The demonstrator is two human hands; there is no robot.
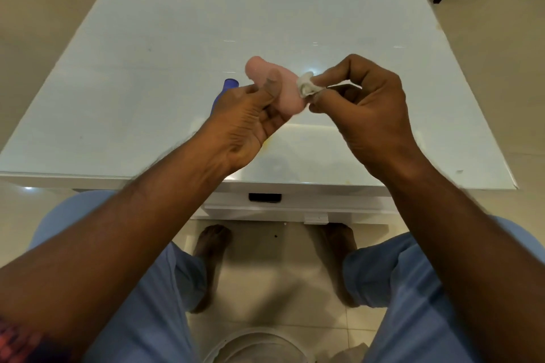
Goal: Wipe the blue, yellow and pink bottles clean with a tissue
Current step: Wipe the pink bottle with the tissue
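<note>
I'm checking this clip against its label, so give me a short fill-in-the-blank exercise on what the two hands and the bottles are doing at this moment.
1. The left hand grips the small ____ plastic bottle above the white glass-topped table.
2. The right hand pinches a crumpled white ____ against that bottle.
3. Partly hidden behind the left hand is the ____ plastic bottle.
4. The ____ bottle named in the task is not in view.

Missing words: pink; tissue; blue; yellow

white table (141, 47) lies open all round; only the blue bottle (227, 88), seemingly lying flat, intrudes near centre.
</note>
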